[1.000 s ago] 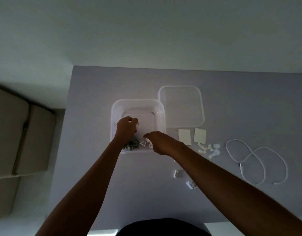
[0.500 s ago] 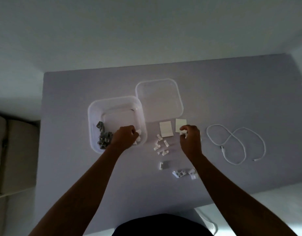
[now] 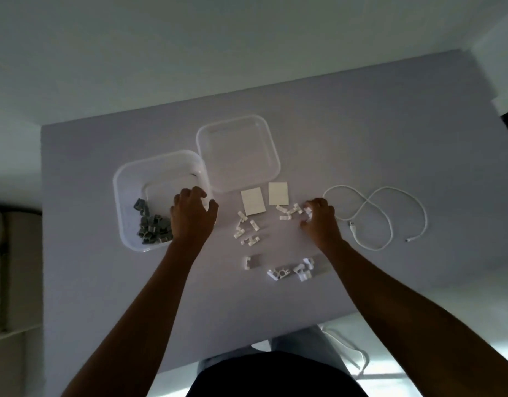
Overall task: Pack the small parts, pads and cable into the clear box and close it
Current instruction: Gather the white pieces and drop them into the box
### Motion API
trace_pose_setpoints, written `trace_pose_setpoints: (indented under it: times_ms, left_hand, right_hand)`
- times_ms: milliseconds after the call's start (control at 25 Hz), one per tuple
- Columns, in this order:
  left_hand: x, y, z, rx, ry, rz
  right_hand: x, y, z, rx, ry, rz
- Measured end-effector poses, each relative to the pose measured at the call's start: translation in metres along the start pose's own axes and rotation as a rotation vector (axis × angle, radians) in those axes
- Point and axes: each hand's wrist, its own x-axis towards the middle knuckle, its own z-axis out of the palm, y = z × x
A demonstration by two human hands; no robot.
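Left hand (image 3: pixel 193 216) grips clear box (image 3: pixel 127 193) right rim; right hand (image 3: pixel 318 217) curls on white clips (image 3: pixel 288 212) (2 pads (image 3: pixel 252 201) just beyond), cable (image 3: pixel 390 219) right.

From my remote seat I see a clear box (image 3: pixel 127 179) and its lid (image 3: pixel 238 150) of translucent, faintly glossy plastic, lying on a table (image 3: pixel 390 138) whose pale lilac-grey top looks smooth and matt. Dull grey parts (image 3: pixel 154 224) in the box's near left corner and small white parts (image 3: pixel 247 230) scattered to its right look like hard moulded plastic. Two cream pads (image 3: pixel 252 201) beyond them appear flat, papery and matt, while the white cable (image 3: pixel 390 219) at far right has a smooth, slightly shiny sheath.
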Motion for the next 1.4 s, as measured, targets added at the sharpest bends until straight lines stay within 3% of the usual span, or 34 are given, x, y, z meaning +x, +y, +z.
trace_pose_setpoints:
  times_ms: [80, 160, 280, 440, 520, 680, 760, 840, 960, 1080, 1200, 1280, 1400]
  left_hand:
    - [-0.014, 0.026, 0.001, -0.12, 0.109, 0.136]
    - [-0.029, 0.046, 0.01, -0.193, 0.09, 0.245]
    - [-0.053, 0.058, 0.038, -0.165, -0.111, 0.252]
    - [-0.083, 0.052, 0.068, -0.079, -0.27, 0.162]
    - [-0.098, 0.05, 0.078, -0.097, -0.396, 0.233]
    - [-0.121, 0.05, 0.096, -0.015, -0.727, 0.427]
    - [-0.126, 0.05, 0.103, 0.045, -0.712, 0.421]
    - [-0.13, 0.049, 0.108, 0.073, -0.625, 0.414]
    - [-0.135, 0.05, 0.114, 0.121, -0.552, 0.411]
    - [-0.14, 0.052, 0.123, 0.127, -0.48, 0.412]
    - [-0.148, 0.049, 0.132, 0.051, -0.426, 0.453]
    - [-0.154, 0.042, 0.138, 0.065, -0.392, 0.511]
    - [-0.158, 0.03, 0.144, 0.1, -0.323, 0.621]
  right_hand:
    - [-0.008, 0.004, -0.002, 0.062, 0.017, 0.001]
    - [-0.016, 0.008, -0.004, 0.133, 0.043, -0.033]
    - [-0.029, 0.016, -0.006, 0.263, 0.05, -0.054]
    - [-0.041, 0.026, -0.009, 0.671, 0.1, 0.202]
    - [-0.045, 0.035, -0.012, 0.898, 0.082, 0.317]
    - [-0.056, 0.05, -0.013, 1.007, 0.018, 0.339]
    - [-0.06, 0.049, -0.015, 1.081, 0.014, 0.35]
    - [-0.061, 0.047, -0.021, 1.322, -0.023, 0.415]
    - [-0.069, 0.047, -0.029, 1.834, -0.183, 0.543]
    - [-0.08, 0.054, -0.031, 2.103, -0.376, 0.539]
    - [-0.088, 0.056, -0.036, 2.083, -0.529, 0.432]
    - [-0.09, 0.053, -0.037, 1.924, -0.559, 0.444]
    - [-0.092, 0.052, -0.023, 1.176, -0.349, 0.358]
